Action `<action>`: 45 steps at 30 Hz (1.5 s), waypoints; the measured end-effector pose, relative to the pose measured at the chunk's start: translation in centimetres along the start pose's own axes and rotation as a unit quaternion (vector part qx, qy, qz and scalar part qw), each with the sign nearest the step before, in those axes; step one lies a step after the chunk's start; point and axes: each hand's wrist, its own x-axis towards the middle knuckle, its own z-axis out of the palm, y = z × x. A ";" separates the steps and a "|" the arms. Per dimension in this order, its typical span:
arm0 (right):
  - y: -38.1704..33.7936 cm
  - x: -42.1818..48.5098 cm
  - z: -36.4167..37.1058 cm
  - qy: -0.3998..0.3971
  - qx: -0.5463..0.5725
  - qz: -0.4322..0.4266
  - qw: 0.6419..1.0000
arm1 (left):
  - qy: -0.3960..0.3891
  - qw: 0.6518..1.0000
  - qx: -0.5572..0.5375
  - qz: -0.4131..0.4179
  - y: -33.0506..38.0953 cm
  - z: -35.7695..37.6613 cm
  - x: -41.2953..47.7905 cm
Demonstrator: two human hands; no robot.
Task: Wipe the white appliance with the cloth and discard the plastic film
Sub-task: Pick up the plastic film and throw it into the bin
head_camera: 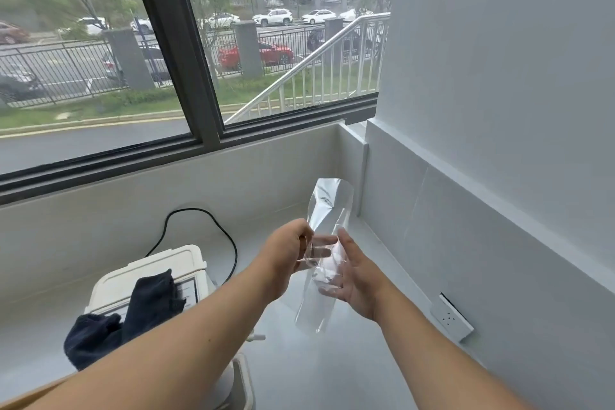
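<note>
A long strip of clear plastic film (327,206) is held upright in the air between both hands. My left hand (288,250) pinches its left edge near the middle. My right hand (352,271) lies against the film with its palm turned toward me and fingers spread behind it. Below and to the left stands the white appliance (173,265), its lid partly covered by a dark cloth (133,313) draped over it. My left forearm hides the appliance's lower right part.
A black cable (199,220) loops from behind the appliance across the pale floor. A window (186,76) with a dark frame fills the wall ahead. A white wall socket (451,318) sits low on the right wall. The floor corner lies beyond the hands.
</note>
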 end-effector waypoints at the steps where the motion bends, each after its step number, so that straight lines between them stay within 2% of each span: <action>1: -0.4 -0.5 0.4 -0.004 -0.005 -0.010 1.000 | -0.005 1.000 -0.008 0.005 0.3 -0.3 -0.5; 7: -2.5 -3.7 2.5 0.019 0.014 -0.060 0.998 | -0.015 0.999 -0.031 -0.005 1.7 -2.1 -3.2; 14: -4.0 -6.9 4.5 0.054 0.032 -0.111 0.992 | 0.040 0.991 0.124 0.005 2.6 -3.8 -5.7; 21: -5.0 -9.7 5.9 0.080 -0.019 -0.153 0.985 | 0.019 0.982 0.187 0.021 2.2 -5.4 -7.9; 25: -5.8 -11.6 6.6 0.051 -0.045 -0.154 0.986 | -0.017 0.979 0.196 0.050 1.7 -6.3 -8.2; 31: -7.2 -14.0 6.5 -0.030 -0.055 -0.149 0.987 | -0.061 0.990 0.115 0.055 1.3 -7.1 -7.5; 33: -7.4 -14.6 6.2 -0.032 -0.071 -0.157 0.984 | -0.067 0.991 0.100 0.059 1.5 -7.3 -7.1; 37: -7.5 -15.5 5.4 0.018 -0.097 -0.177 0.979 | -0.084 0.989 0.104 0.067 2.1 -7.4 -6.7; 40: -7.2 -16.1 5.2 0.084 -0.096 -0.201 0.971 | -0.108 0.985 0.115 0.074 2.4 -7.3 -6.9; 45: -6.3 -16.2 4.9 0.193 -0.079 -0.225 0.952 | -0.114 0.991 0.046 0.057 2.4 -6.0 -7.3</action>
